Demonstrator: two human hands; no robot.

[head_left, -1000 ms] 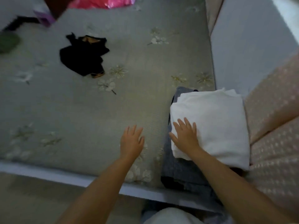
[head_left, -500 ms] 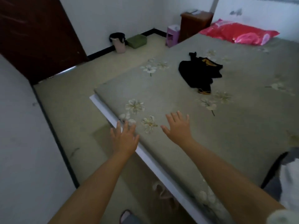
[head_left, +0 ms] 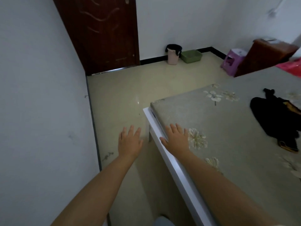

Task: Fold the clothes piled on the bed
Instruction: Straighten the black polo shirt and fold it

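- Dim, flat indoor light with a cool grey cast.
- Small glint on the floor (head_left: 138, 101).
- Soft shadow beneath the bed frame (head_left: 164, 144).
- Wide-angle bending tilts the door (head_left: 101, 33); right edge blurs.

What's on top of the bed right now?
On the bed lies a crumpled black garment at the right, and a red pillow at the far edge. The right hand is open over the near corner. The frame cuts off the rest of the bed.

A floral-sheeted bed (head_left: 228, 144) carries a crumpled black garment (head_left: 275, 118), possibly trimmed yellow.
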